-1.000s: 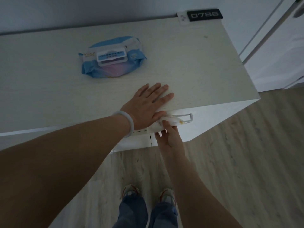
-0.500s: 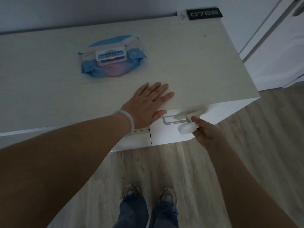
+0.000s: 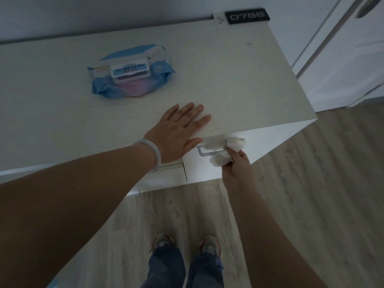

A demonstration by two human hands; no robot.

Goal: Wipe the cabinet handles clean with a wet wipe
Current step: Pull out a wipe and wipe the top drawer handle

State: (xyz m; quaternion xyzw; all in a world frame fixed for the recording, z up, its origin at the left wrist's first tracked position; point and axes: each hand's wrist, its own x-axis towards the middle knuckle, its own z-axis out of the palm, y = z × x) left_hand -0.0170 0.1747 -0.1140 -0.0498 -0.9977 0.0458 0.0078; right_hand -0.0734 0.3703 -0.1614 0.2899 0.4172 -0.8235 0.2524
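1. On the cabinet top [image 3: 239,80], the left hand [image 3: 176,132] is lying flat, fingers straight and spread.
2. Below the front edge, the right hand [image 3: 236,167] is pinching a white wet wipe [image 3: 222,150], which is wrapping the right end of the handle [image 3: 202,151].
3. Farther back, a blue wipes pack [image 3: 131,73] is sitting on the top.

The wet wipe [image 3: 223,146] is covering the right end of the handle [image 3: 204,151], so that part is going unseen. The right hand [image 3: 235,169] is curling its fingers [image 3: 233,152] under the wipe, mostly hiding them. The print on the wipes pack [image 3: 131,71] is reading too small and blurred. Both forearms are running off the bottom edge, and the door handle [image 3: 366,6] is getting clipped at the upper right.
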